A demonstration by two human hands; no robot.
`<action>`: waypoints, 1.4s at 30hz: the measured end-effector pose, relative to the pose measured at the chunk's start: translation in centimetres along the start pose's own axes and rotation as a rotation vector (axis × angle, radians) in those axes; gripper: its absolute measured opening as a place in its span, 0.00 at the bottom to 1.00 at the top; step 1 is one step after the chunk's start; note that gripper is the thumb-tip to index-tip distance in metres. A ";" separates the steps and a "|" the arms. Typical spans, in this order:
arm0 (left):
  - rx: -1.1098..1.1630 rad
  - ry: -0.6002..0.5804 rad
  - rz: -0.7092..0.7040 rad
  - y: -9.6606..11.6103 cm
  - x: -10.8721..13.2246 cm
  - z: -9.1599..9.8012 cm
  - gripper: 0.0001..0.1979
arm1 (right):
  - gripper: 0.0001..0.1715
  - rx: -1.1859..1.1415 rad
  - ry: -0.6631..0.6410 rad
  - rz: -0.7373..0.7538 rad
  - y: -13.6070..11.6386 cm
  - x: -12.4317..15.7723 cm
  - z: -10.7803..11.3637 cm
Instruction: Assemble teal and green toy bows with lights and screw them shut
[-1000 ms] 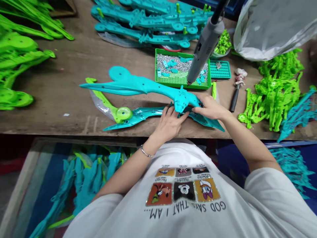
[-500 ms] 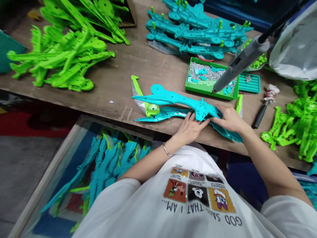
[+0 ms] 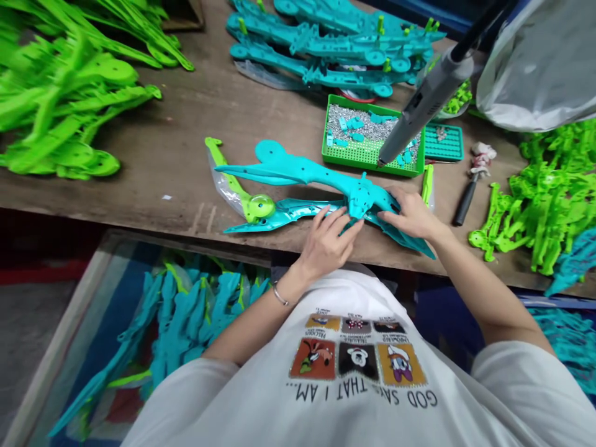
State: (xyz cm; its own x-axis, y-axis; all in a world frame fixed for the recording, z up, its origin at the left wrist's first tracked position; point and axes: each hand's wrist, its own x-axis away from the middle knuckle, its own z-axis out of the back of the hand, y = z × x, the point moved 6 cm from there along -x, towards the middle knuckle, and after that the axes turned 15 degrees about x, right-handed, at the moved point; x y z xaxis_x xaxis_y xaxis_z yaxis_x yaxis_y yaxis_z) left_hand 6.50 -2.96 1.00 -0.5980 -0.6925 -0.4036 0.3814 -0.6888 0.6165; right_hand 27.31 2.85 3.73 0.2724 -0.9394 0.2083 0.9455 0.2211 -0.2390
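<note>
A long turquoise plastic shell (image 3: 321,177), shaped like a toy bow's body, lies across the workbench's front. Just under it sits a second turquoise shell (image 3: 293,212), partly covered. My left hand (image 3: 326,239) rests at the middle joint, fingers spread, the tips touching the shells. Around the right part of the upper shell, my right hand (image 3: 410,214) has its thumb and fingers closed. At the left end, a lime-green limb (image 3: 233,186) with a round hub sits against the lower shell, clear film beside it. Another green limb end (image 3: 428,186) shows beyond my right hand.
A green basket (image 3: 354,160) of small metal pieces and turquoise clips stands behind. Over it hangs a grey electric screwdriver (image 3: 419,102). Turquoise shells (image 3: 326,43) are stacked at the back. Green parts lie piled left (image 3: 69,105) and right (image 3: 540,205). A black-handled tool (image 3: 464,202) lies right.
The view has shifted, so the bench items appear further left. My left hand has drawn back slightly from the joint, its fingers more visible. My right hand keeps its place on the shell.
</note>
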 end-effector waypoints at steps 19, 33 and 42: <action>0.054 0.881 0.668 -8.3 13.3 13.1 0.17 | 0.36 0.083 -0.054 0.242 0.2 -0.2 -1.7; 0.674 0.662 0.815 -11.7 12.3 14.5 0.21 | 0.48 0.129 -0.081 0.238 0.1 -0.2 -2.5; 0.872 0.554 0.974 -13.4 10.1 15.6 0.24 | 0.51 0.175 -0.056 0.247 -0.4 -0.3 -2.4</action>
State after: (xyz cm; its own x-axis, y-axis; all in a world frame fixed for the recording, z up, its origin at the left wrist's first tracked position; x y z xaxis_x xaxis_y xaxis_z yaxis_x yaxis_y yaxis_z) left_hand -15.67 2.65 -0.83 0.0740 -0.9392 0.3353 -0.1978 0.3157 0.9280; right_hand 26.44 2.40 1.51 0.5025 -0.8369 0.2171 0.8646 0.4872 -0.1230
